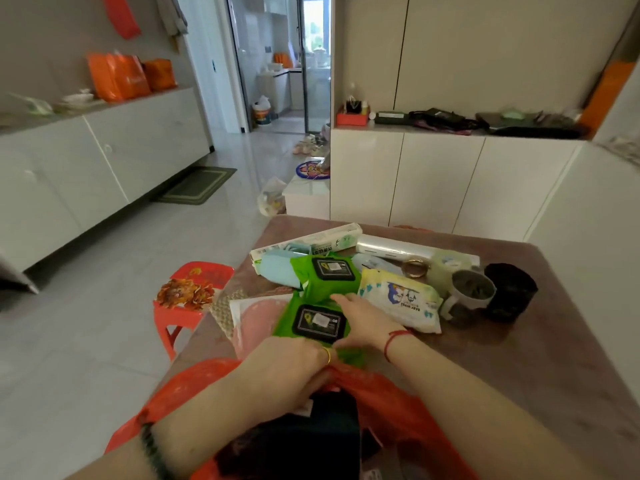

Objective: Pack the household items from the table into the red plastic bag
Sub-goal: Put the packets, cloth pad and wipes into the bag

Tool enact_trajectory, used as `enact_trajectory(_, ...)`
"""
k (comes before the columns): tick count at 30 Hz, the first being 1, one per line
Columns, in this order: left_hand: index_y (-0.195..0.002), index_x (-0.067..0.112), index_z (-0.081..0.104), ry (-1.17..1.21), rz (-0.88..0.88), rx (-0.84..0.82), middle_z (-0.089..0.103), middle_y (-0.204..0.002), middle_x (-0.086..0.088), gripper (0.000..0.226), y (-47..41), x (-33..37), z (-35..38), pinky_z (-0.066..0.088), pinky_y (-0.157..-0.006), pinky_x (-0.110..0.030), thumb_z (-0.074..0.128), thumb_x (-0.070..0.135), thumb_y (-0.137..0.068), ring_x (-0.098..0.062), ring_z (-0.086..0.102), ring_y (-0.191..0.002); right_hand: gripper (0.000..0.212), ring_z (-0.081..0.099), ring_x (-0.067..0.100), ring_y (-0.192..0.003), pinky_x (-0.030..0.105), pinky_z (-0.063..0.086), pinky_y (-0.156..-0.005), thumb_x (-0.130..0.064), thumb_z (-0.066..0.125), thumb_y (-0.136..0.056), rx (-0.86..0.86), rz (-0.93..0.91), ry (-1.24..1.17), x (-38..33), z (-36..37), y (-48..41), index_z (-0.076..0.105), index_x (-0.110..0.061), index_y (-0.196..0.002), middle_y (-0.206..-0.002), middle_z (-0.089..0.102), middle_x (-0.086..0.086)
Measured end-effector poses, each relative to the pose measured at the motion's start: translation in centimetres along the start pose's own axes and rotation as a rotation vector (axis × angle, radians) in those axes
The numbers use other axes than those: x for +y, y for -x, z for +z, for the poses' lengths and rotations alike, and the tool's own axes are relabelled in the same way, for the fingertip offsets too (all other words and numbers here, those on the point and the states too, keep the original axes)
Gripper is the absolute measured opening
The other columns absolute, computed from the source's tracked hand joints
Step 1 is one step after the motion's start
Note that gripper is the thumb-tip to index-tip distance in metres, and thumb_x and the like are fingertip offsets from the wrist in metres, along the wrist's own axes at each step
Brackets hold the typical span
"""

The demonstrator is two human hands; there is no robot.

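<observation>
Packing step: by my reading, the near green wipes pack (317, 323) is being drawn off the pile toward the bag; most items are still out, so the task looks early.
Next move: the pack needs lifting clear of the pink sheet (254, 327) under it and sliding toward 6 o'clock into the bag's mouth, which must stay held wide, since dark things already fill much of it.
Right hand (363, 322): palm down on the pack, fingers stretched flat toward 11 o'clock with the tips at its far edge, not visibly closed around anything; a red cord circles the wrist.
Left hand (294, 362): knuckles up at the pack's near end, ringed finger bent down where pack and bag rim meet; whether it grips the pack, the rim or neither, I cannot tell.
Forearms: both reach in from 6 o'clock and converge on the pack.
Red plastic bag (408, 407): at 6 o'clock on the counter (554, 358), mouth open upward.
Second green wipes pack (329, 271): at 12 o'clock of the first, touching it.
White baby wipes pack (398, 299): just beside the right hand at 2 o'clock.
Mug (471, 292): farther out at 3 o'clock, upright.
</observation>
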State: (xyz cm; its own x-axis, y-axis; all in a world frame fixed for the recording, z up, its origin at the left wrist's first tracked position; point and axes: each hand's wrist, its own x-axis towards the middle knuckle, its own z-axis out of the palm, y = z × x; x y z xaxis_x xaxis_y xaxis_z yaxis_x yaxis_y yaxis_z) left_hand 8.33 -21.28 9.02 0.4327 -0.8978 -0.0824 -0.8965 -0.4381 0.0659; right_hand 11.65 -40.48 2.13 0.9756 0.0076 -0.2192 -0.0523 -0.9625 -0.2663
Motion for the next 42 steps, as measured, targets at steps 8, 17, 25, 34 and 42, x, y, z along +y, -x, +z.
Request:
enact_trajectory(8,-0.101,0.020,0.058,0.351,-0.037,0.062,0.066,-0.097,-0.005,0.024,1.4,-0.9,0.3,0.044,-0.073,-0.027,0.039,0.035,-0.097,-0.019,0.060,-0.089,0.113,0.028,0.035,-0.133,0.047,0.023,-0.109,-0.053,0.069,-0.069,0.002,0.037,0.344,-1.5,5.6,-3.2,-0.004,-0.015,-0.148,-0.144,0.028,0.023)
enact_trajectory(17,-0.091,0.010,0.060,0.466,-0.063,0.116,0.067,-0.090,-0.009,0.038,1.8,-1.2,0.4,0.041,-0.069,-0.025,0.036,0.039,-0.093,-0.017,0.059,-0.083,0.093,0.048,0.018,-0.107,0.029,0.044,-0.087,-0.037,0.074,-0.065,0.178,0.062,-0.269,-1.1,-0.3,4.7,0.023,-0.030,-0.142,-0.122,0.048,0.001)
enact_trajectory(25,-0.066,0.021,0.056,0.631,-0.286,0.205,0.061,-0.076,-0.005,0.033,0.3,-1.9,-0.4,0.039,-0.076,-0.028,0.044,0.036,-0.093,-0.020,0.054,-0.078,0.082,0.057,-0.010,-0.106,0.009,0.048,-0.080,-0.022,0.076,-0.053,0.221,-0.434,-1.163,-5.2,-7.9,22.7,0.045,-0.054,-0.122,-0.115,0.057,-0.038)
enact_trajectory(34,-0.052,0.025,0.042,0.710,-0.379,0.281,0.042,-0.053,0.007,0.044,0.4,0.5,-3.1,0.031,-0.048,-0.011,0.047,0.022,-0.096,0.000,0.044,-0.045,0.061,0.026,-0.007,-0.131,0.011,0.001,-0.113,-0.040,0.064,-0.081,-0.175,-0.496,-0.012,-7.0,4.0,27.2,0.029,-0.059,-0.127,-0.142,0.039,-0.017)
enact_trajectory(42,-0.114,0.026,0.055,0.375,-0.358,0.269,0.063,-0.092,-0.003,0.040,4.8,3.8,-5.9,0.046,-0.076,-0.031,0.051,0.053,-0.086,-0.022,0.060,-0.087,0.043,0.010,0.006,-0.141,0.044,0.019,-0.117,-0.063,0.053,-0.078,0.211,-0.277,-0.120,-5.5,3.0,29.6,0.029,-0.072,-0.113,-0.147,0.012,-0.029)
